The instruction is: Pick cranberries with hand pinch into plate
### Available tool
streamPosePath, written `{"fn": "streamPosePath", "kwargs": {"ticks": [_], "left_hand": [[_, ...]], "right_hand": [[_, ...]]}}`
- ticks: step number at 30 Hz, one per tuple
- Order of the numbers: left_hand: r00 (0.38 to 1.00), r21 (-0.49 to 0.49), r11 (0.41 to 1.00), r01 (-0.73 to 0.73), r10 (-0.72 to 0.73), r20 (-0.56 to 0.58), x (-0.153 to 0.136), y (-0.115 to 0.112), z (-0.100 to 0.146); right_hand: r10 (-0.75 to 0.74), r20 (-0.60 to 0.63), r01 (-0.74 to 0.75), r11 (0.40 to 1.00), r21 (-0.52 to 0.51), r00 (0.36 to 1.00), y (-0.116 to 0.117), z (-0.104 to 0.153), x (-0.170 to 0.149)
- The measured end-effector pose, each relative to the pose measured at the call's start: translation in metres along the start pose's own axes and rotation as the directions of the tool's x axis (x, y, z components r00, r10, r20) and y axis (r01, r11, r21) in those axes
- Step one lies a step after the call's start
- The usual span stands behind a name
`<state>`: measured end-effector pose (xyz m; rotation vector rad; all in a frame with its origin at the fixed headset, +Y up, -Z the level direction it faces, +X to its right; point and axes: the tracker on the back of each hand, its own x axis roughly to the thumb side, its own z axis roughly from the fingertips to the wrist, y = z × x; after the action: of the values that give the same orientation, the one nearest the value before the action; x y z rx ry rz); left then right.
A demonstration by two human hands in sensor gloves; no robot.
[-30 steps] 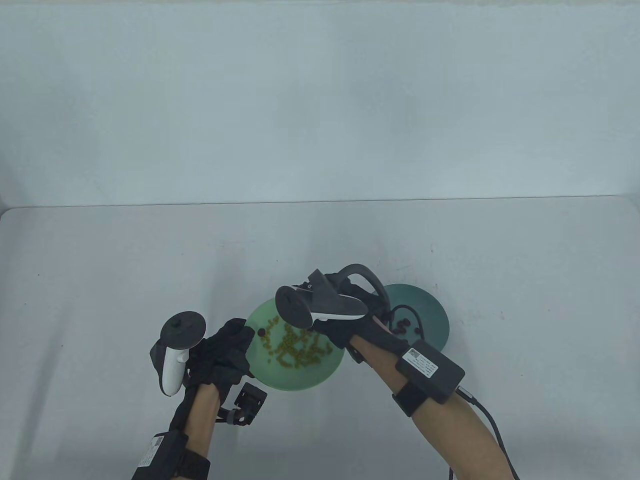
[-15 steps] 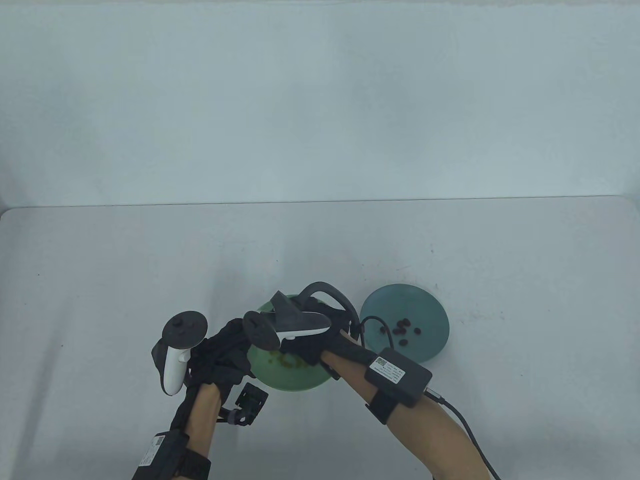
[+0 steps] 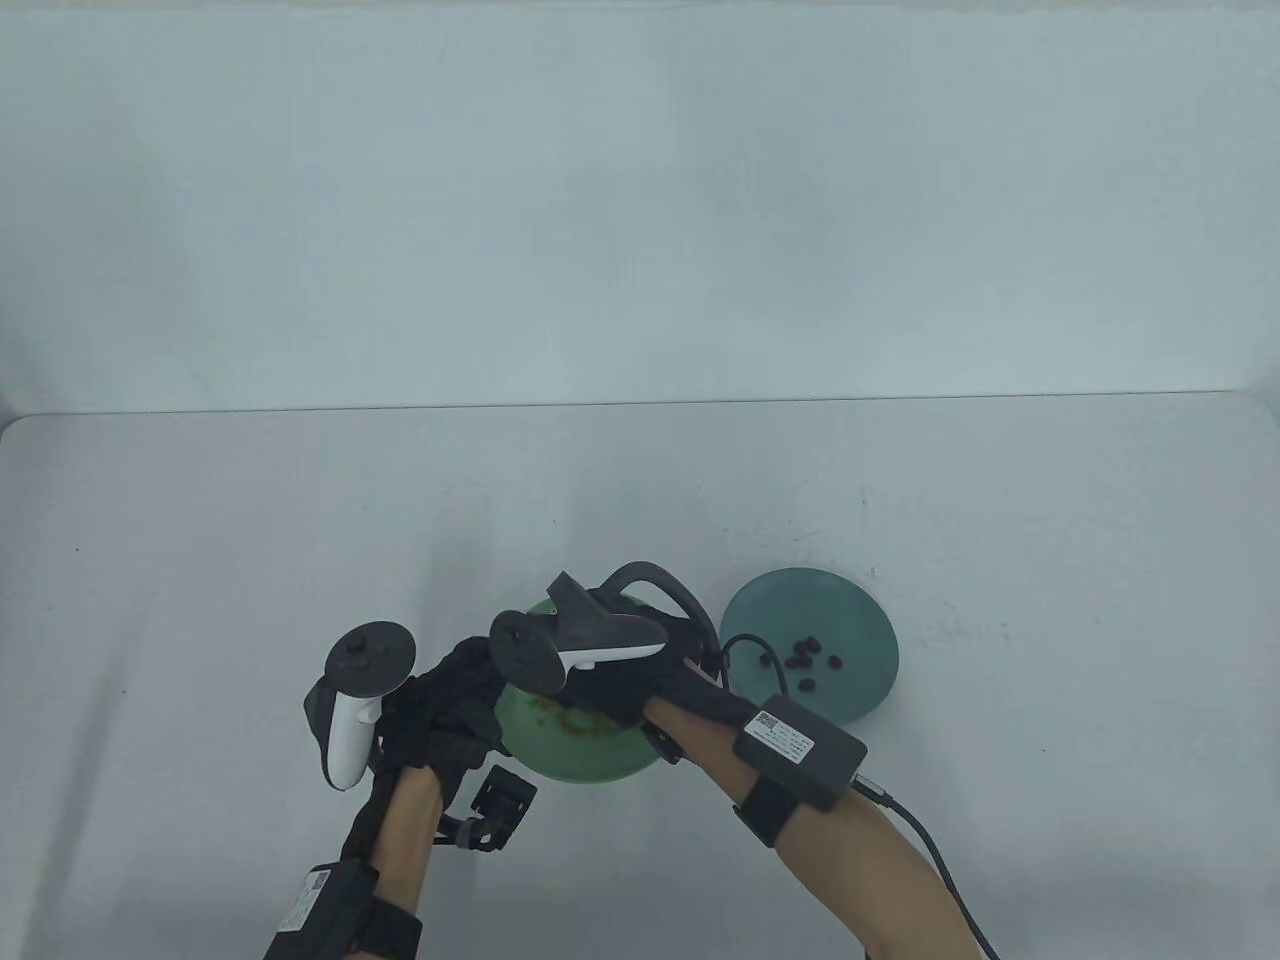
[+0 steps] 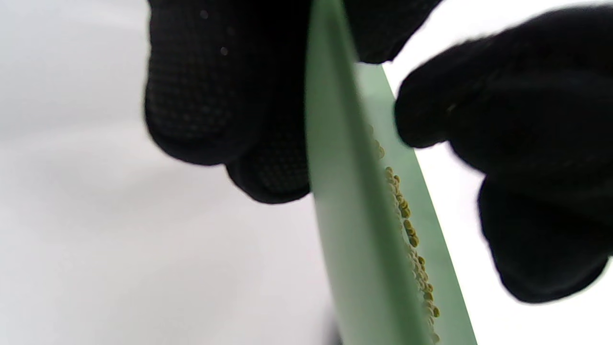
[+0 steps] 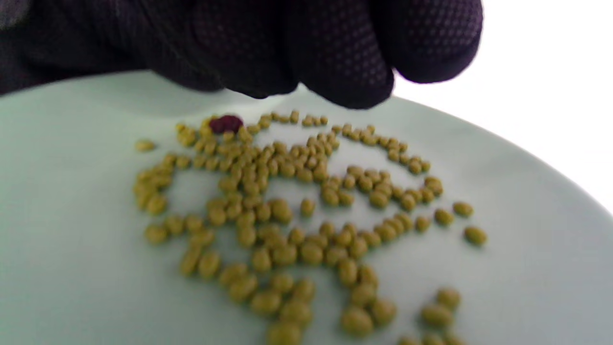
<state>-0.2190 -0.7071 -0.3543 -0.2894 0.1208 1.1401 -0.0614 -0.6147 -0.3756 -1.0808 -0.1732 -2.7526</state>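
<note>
A light green plate holds many yellow-green beans and one dark red cranberry at the far side of the heap. My right hand hovers over this plate. In the right wrist view its fingertips hang just above and right of the cranberry without touching it. My left hand grips the plate's left rim, fingers below it. A dark teal plate to the right holds several cranberries.
A cable from my right wrist pack loops over the teal plate's left edge. The two plates stand close together near the table's front. The table's back edge meets a pale wall.
My right hand moved left from the teal plate to over the green plate, then almost stopped. The teal plate's cranberries came into full view. My left hand kept its hold on the rim.
</note>
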Motion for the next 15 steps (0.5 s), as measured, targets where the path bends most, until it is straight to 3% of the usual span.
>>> {"fn": "streamPosePath", "kwargs": {"ticks": [15], "left_hand": [[1.000,-0.008,1.000,-0.001,0.001,0.003,0.000,0.000,0.000]], "right_hand": [[0.120,-0.001,-0.120,0.993,0.010,0.993,0.013,-0.007,0.010]]}}
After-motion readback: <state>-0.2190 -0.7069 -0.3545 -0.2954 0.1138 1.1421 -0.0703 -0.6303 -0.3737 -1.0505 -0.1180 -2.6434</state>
